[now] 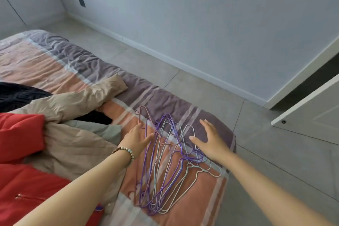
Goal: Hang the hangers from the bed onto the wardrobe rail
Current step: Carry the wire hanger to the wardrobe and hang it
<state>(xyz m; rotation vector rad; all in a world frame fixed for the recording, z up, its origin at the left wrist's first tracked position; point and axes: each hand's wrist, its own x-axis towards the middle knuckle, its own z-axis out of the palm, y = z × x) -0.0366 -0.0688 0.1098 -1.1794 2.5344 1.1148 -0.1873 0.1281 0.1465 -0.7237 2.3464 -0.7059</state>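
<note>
I see the left hand (136,138) and the right hand (211,141) stretched out over the bed (201,198), fingers (203,122) straight and apart, gripping nothing. The hangers (157,189), a tangled pile of purple, pink and pale wire, lie flat on the bed between the two sets of fingers. The left fingertips reach the pile's edge; I cannot tell whether they touch it.
</note>
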